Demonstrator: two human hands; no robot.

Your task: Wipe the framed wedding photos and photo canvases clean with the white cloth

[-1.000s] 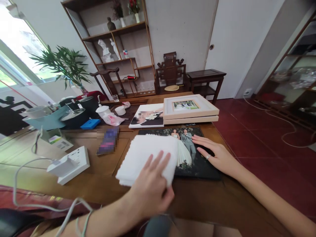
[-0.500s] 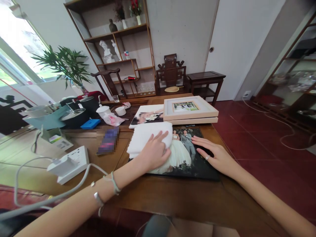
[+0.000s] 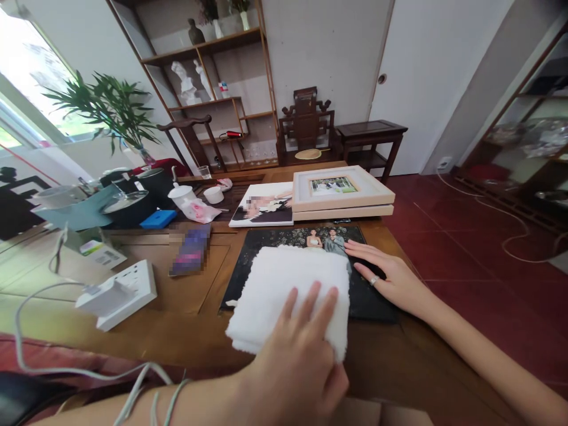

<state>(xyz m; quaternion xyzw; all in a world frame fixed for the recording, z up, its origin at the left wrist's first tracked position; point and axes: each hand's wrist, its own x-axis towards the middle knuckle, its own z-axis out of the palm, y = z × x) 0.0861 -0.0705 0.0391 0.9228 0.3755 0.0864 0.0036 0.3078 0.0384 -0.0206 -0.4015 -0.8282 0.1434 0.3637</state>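
Observation:
A dark wedding photo panel point(image 3: 266, 245) lies flat on the wooden table point(image 3: 195, 340) in front of me. A folded white cloth point(image 3: 288, 284) covers its lower middle. My left hand point(image 3: 304, 355) presses flat on the cloth's near edge, fingers stretched out. To the right, my right hand point(image 3: 393, 281), a ring on one finger, lies flat and open on the panel's right part, holding it down.
Behind the panel lie another photo print point(image 3: 261, 207) and two stacked pale wooden frames point(image 3: 341, 192). A white power strip point(image 3: 118, 293) with cables, a blue box point(image 3: 155, 219), cups and pots sit at the left. Shelves, chairs and a red floor lie beyond.
My left hand has pulled the cloth from the panel's far left corner back towards me, across the photo. The right hand has stayed put.

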